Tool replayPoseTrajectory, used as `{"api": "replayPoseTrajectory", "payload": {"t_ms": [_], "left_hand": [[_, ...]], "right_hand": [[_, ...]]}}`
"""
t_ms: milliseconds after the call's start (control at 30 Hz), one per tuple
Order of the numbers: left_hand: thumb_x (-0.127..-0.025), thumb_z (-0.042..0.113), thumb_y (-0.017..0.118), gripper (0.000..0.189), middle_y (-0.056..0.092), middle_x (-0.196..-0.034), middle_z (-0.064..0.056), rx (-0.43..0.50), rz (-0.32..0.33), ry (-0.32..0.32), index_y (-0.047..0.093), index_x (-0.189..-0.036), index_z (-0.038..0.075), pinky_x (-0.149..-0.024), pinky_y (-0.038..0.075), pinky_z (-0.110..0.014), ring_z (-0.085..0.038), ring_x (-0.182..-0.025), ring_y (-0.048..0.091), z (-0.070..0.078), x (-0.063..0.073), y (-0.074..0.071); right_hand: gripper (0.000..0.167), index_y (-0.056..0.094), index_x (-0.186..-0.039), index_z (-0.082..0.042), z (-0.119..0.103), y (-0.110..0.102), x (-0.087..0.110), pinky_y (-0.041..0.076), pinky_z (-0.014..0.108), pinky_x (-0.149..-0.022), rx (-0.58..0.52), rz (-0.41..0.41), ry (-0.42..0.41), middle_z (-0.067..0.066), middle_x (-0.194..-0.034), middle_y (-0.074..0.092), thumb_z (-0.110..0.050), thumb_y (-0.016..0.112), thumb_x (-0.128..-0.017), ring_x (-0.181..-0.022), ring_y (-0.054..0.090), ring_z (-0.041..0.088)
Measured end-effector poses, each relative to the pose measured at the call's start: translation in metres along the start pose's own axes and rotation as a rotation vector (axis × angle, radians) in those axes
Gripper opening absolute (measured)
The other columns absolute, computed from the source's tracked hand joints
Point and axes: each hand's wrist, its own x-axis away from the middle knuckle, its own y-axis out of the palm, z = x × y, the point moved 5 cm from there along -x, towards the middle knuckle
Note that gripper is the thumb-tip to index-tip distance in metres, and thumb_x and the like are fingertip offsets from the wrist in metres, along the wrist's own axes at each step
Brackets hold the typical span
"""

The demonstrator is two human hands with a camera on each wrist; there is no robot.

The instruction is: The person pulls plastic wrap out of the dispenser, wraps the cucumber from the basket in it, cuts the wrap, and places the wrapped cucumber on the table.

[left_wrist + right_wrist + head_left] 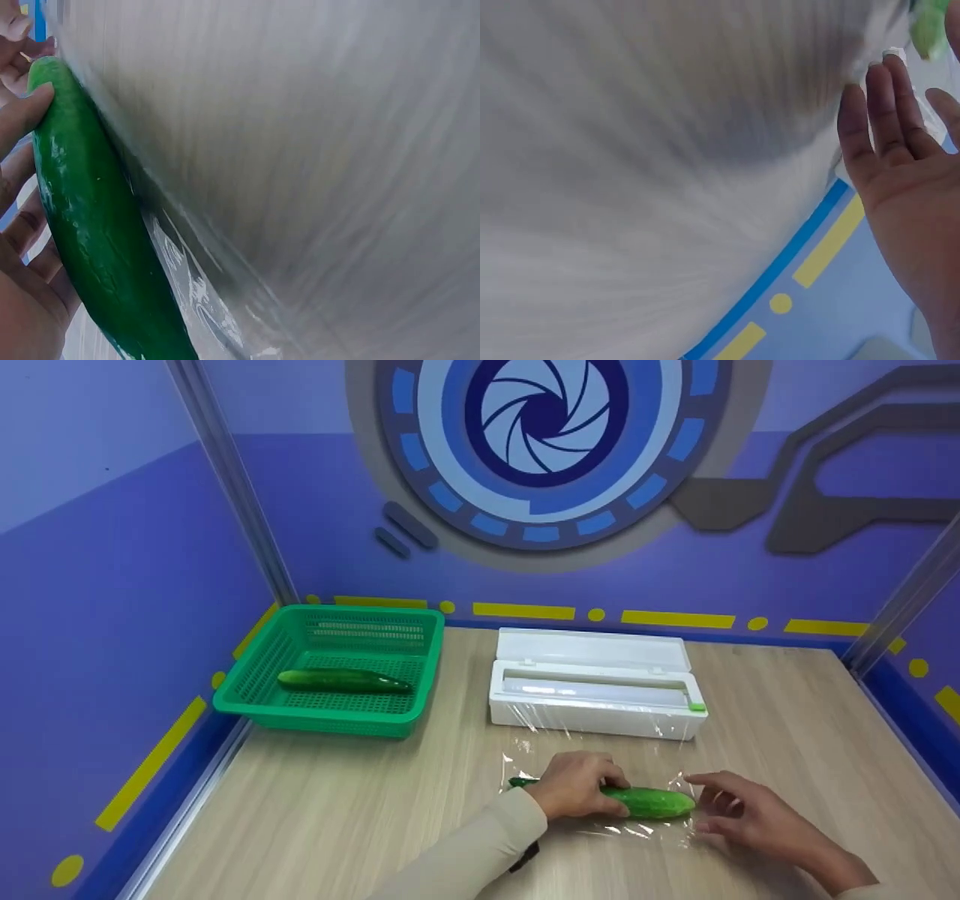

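Observation:
A green cucumber (656,803) lies on a sheet of clear plastic wrap (637,831) near the front of the table. My left hand (581,786) grips it around the middle from above, hiding part of it. In the left wrist view the thumb lies along the cucumber (97,217), which looks glossy, with wrap (199,292) beside it. Just off its right end is my right hand (765,821), fingers loosely bent. The right wrist view shows that hand (911,165) with fingers extended and nothing plainly held; whether it touches the wrap I cannot tell.
Behind the hands stands a white wrap dispenser (592,718), lid (592,649) raised, with a roll (592,690) inside and film trailing over its front. A green basket (330,720) at the left holds another cucumber (341,681). Blue-purple panels (315,525) enclose the wooden table (360,795).

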Motion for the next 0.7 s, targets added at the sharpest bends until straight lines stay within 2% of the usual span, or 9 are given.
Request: {"api": "replayPoseTrajectory", "payload": {"t_ms": [67, 133, 267, 333, 400, 533, 700], "left_hand": [[-0.083, 0.045, 0.090, 0.031, 0.067, -0.092, 0.018, 0.000, 0.000, 0.001, 0.084, -0.110, 0.030, -0.065, 0.035, -0.014, 0.008, -0.075, 0.050, 0.000, 0.000, 0.000], [-0.083, 0.044, 0.090, 0.032, 0.067, -0.092, 0.018, 0.002, -0.004, 0.000, 0.084, -0.111, 0.029, -0.066, 0.035, -0.014, 0.008, -0.075, 0.050, 0.000, 0.000, 0.000], [-0.083, 0.044, 0.090, 0.032, 0.066, -0.092, 0.019, 0.009, -0.014, -0.006, 0.084, -0.111, 0.029, -0.066, 0.035, -0.014, 0.008, -0.075, 0.050, 0.000, 0.000, 0.000], [-0.083, 0.045, 0.090, 0.032, 0.066, -0.092, 0.019, 0.015, -0.018, -0.007, 0.084, -0.111, 0.029, -0.067, 0.036, -0.014, 0.008, -0.075, 0.050, 0.000, -0.001, 0.000], [-0.083, 0.045, 0.089, 0.032, 0.065, -0.092, 0.019, 0.015, -0.020, -0.006, 0.084, -0.111, 0.029, -0.067, 0.036, -0.014, 0.008, -0.075, 0.050, 0.000, -0.001, 0.000], [-0.084, 0.045, 0.090, 0.032, 0.066, -0.092, 0.019, 0.018, -0.021, -0.006, 0.084, -0.111, 0.030, -0.067, 0.036, -0.014, 0.008, -0.076, 0.051, -0.001, -0.002, 0.001], [-0.084, 0.044, 0.090, 0.032, 0.067, -0.092, 0.019, 0.033, -0.022, -0.002, 0.084, -0.111, 0.028, -0.068, 0.037, -0.015, 0.009, -0.077, 0.052, -0.001, -0.001, 0.001]], "right_hand": [[0.042, 0.069, -0.117, -0.007, -0.002, -0.002, 0.003, 0.052, 0.026, -0.070, -0.009, 0.045, -0.040, -0.001, -0.096, 0.066, -0.016, 0.092, -0.084, -0.084, 0.061, 0.012], [0.038, 0.068, -0.106, -0.013, -0.003, 0.002, 0.006, 0.051, 0.026, -0.067, -0.028, 0.024, -0.061, -0.002, -0.093, 0.064, -0.019, 0.095, -0.079, -0.081, 0.059, 0.012], [0.039, 0.065, -0.097, -0.018, -0.005, 0.017, 0.009, 0.047, 0.025, -0.063, -0.006, -0.072, -0.161, -0.005, -0.089, 0.060, -0.024, 0.096, -0.075, -0.078, 0.057, 0.009], [0.032, 0.066, -0.094, -0.018, -0.006, 0.023, 0.010, 0.048, 0.024, -0.062, 0.008, -0.075, -0.234, -0.005, -0.087, 0.061, -0.018, 0.095, -0.078, -0.077, 0.057, 0.007], [0.027, 0.067, -0.091, -0.019, -0.007, 0.025, 0.010, 0.047, 0.023, -0.061, 0.014, -0.062, -0.271, -0.007, -0.086, 0.061, -0.010, 0.091, -0.082, -0.077, 0.057, 0.004], [0.027, 0.067, -0.089, -0.021, -0.007, 0.024, 0.010, 0.047, 0.023, -0.059, 0.014, -0.065, -0.235, -0.012, -0.086, 0.060, -0.002, 0.086, -0.086, -0.077, 0.055, 0.001], [0.033, 0.065, -0.092, -0.023, -0.011, 0.018, 0.011, 0.051, 0.025, -0.061, 0.011, -0.050, -0.162, -0.010, -0.094, 0.058, 0.003, 0.085, -0.085, -0.079, 0.058, 0.005]]}}
